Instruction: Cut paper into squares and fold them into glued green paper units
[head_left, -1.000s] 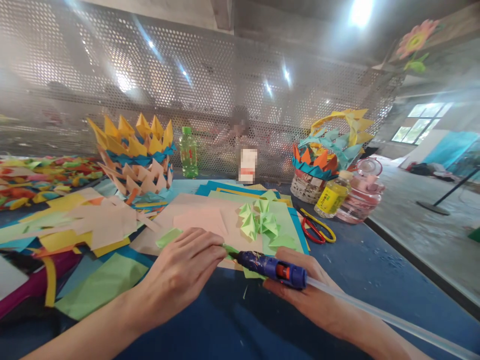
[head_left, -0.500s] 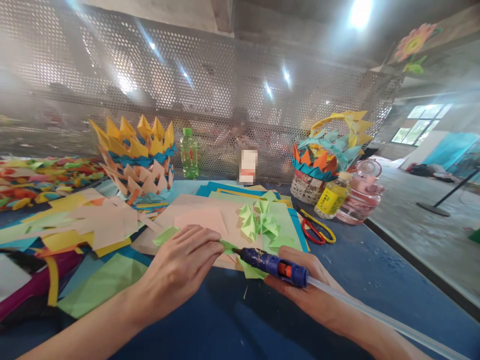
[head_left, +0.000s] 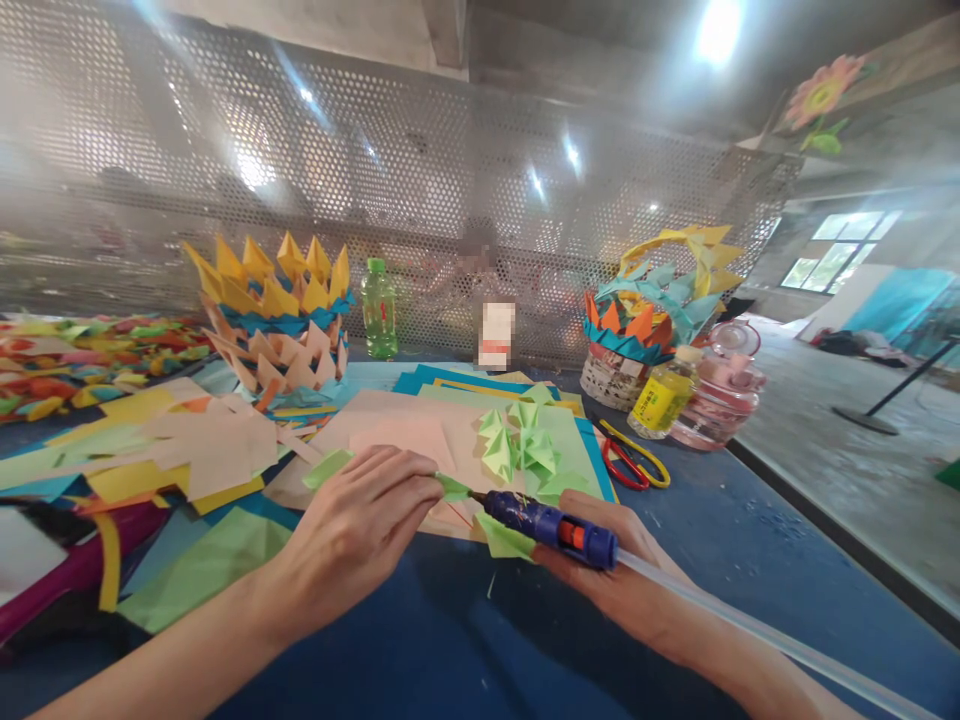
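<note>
My left hand (head_left: 375, 530) pinches a light green folded paper piece (head_left: 454, 488), which also pokes out past the wrist side of the fingers. In my right hand (head_left: 600, 545) is a blue hot glue gun (head_left: 525, 515), with a long clear glue stick (head_left: 720, 605) trailing out of its back end. The gun's dark nozzle meets or nearly meets the green piece; which of the two I cannot tell. Beneath the gun lies another green paper piece (head_left: 506, 540). Several folded green paper points (head_left: 517, 445) rest on the paper sheets just behind.
Left stand a yellow, blue and peach paper crown (head_left: 277, 310) and cut paper sheets (head_left: 210, 440). A green bottle (head_left: 379, 310) is at the back. To the right are red-and-yellow-handled scissors (head_left: 636, 458), a yellow-labelled bottle (head_left: 664, 395), a pink jug (head_left: 716, 400) and more paper crowns (head_left: 630, 320).
Both hands keep nearly the same place. The glue gun's nozzle stays at the green paper piece, and the view has shifted very slightly.
</note>
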